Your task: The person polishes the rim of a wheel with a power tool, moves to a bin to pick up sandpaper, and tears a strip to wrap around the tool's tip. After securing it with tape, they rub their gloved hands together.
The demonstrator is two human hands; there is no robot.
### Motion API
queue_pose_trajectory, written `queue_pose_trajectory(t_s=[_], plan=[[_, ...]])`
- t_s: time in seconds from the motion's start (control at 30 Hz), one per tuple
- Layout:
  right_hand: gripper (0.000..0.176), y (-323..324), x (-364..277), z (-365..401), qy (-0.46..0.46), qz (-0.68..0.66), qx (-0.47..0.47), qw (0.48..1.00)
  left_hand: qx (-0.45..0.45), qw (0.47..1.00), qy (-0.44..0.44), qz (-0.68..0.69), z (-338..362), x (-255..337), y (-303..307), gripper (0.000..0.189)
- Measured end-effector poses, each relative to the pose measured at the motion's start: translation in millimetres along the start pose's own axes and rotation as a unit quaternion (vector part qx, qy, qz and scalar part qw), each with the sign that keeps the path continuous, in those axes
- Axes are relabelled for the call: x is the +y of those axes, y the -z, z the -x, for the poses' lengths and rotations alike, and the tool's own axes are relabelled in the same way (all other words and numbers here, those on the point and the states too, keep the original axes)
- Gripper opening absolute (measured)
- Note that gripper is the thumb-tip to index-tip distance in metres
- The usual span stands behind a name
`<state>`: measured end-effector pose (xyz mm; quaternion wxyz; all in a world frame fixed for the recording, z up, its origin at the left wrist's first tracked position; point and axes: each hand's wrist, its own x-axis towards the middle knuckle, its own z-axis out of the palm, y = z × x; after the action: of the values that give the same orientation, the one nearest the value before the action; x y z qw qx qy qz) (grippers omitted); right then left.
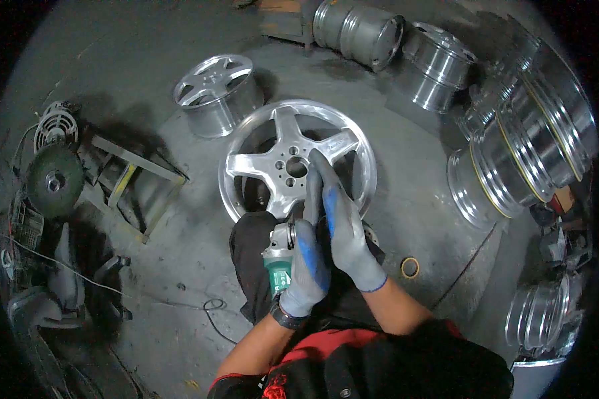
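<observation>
Grey work gloves with blue patches cover both of my hands, raised close together over my lap, palms facing. My left hand [307, 266] has its fingers stretched out and holds nothing that I can see. Longer in view, my right hand [343, 226] also has straight fingers, their tips in front of the wheel's hub. Just left of my left hand, a green and silver angle grinder [279, 263] rests against my thigh; its disc is hidden. In front of my knees sits a silver five-spoke alloy wheel [287, 126], face up.
Another alloy wheel [214, 100] stands beyond on the left. Stacked rims [512, 153] line the right side, near a tape roll [410, 267]. At left are a metal stand [130, 179], a round fan-like disc [54, 181] and a cable [146, 302] on the floor.
</observation>
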<state>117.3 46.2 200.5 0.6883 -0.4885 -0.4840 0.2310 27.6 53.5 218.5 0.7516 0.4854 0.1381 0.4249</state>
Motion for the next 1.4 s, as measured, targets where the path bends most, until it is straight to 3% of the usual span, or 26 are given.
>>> queue_pose_trajectory(t_s=[0.07, 0.13, 0.17, 0.2, 0.23, 0.33, 0.43, 0.47, 0.53, 0.57, 0.6, 0.63, 0.67, 0.7, 0.8, 0.9, 0.97, 1.03, 1.13, 1.23, 1.3, 1.37, 1.4], plan=[[0.052, -5, -2, 6, -0.009, -0.027, -0.01, 1.0, -0.023, 1.0, 0.006, -0.014, -8, 3, 14, 0.084], [0.052, -9, -7, 13, -0.001, -0.025, -0.026, 0.999, -0.017, 0.998, -0.018, 0.049, -15, 12, 19, 0.074], [0.053, -11, -10, 17, 0.006, -0.024, -0.043, 0.999, -0.021, 0.973, -0.076, -0.217, -15, 31, 20, 0.068], [0.053, -14, -14, 23, 0.004, -0.025, -0.045, 0.999, -0.022, 0.874, -0.126, -0.468, -16, 42, 21, 0.062], [0.053, -16, -18, 28, -0.002, 0.011, -0.055, 0.998, 0.004, 0.997, -0.064, -0.03, -24, 20, 24, 0.074], [0.052, -16, -14, 24, 0.01, 0.04, -0.057, 0.997, -0.006, 0.999, -0.034, 0.033, -21, 13, 23, 0.073], [0.053, -7, -5, 4, 0.006, 0.008, 0.002, 1.0, -0.02, 0.999, 0.016, 0.048, -1, -5, 19, 0.069], [0.051, -8, -10, -4, 0.044, 0.087, 0.057, 0.994, -0.025, 0.998, 0.049, 0.029, 10, -12, 17, 0.065], [0.05, 1, -14, -17, -0.092, 0.084, 0.091, 0.988, -0.043, 0.996, 0.01, 0.075, 24, -24, 4, 0.066], [0.05, 6, -3, -15, -0.091, 0.084, 0.093, 0.988, -0.059, 0.991, -0.03, 0.119, 26, -27, 1, 0.066], [0.055, 9, 15, -13, -0.07, 0.032, 0.11, 0.991, -0.061, 0.991, -0.029, 0.119, 26, -27, 3, 0.066], [0.062, 13, 29, -9, -0.05, -0.021, 0.126, 0.991, -0.051, 0.986, -0.054, -0.151, 27, -25, 7, 0.066], [0.062, 11, 22, -11, -0.05, -0.021, 0.126, 0.991, -0.037, 0.908, -0.075, -0.41, 27, -24, 11, 0.066], [0.063, 7, 7, -16, -0.081, -0.049, 0.115, 0.989, -0.039, 0.897, -0.089, -0.432, 23, -23, 13, 0.066], [0.06, -12, -10, -9, -0.096, -0.137, 0.091, 0.982, -0.016, 0.99, -0.012, -0.143, 7, -22, 13, 0.067], [0.058, -17, -23, 4, -0.078, -0.219, 0.062, 0.971, 0.004, 0.998, 0.021, -0.065, -3, -19, 13, 0.068], [0.059, -16, -24, 13, -0.079, -0.245, 0.047, 0.965, 0.013, 0.998, 0.023, -0.061, -7, -19, 15, 0.069], [0.057, -14, -19, 22, -0.039, -0.171, 0.004, 0.984, 0.025, 0.997, 0.029, -0.068, -12, -19, 22, 0.069], [0.056, -16, -34, 39, -0.076, -0.057, -0.014, 0.995, 0.064, 0.99, 0.057, -0.11, -18, -20, 39, 0.07], [0.06, -21, -31, 54, -0.067, -0.035, -0.014, 0.997, 0.086, 0.984, 0.063, -0.145, -16, -18, 44, 0.071], [0.065, -20, -27, 52, -0.066, -0.01, -0.01, 0.998, 0.019, 0.98, -0.016, -0.198, -15, -12, 34, 0.067], [0.065, -14, -22, 32, -0.052, -0.076, 0.004, 0.996, -0.052, 0.963, -0.092, -0.247, -12, -10, 24, 0.064], [0.065, -10, -17, 24, -0.051, -0.075, 0.007, 0.996, -0.055, 0.963, -0.092, -0.246, -9, -13, 22, 0.064]])
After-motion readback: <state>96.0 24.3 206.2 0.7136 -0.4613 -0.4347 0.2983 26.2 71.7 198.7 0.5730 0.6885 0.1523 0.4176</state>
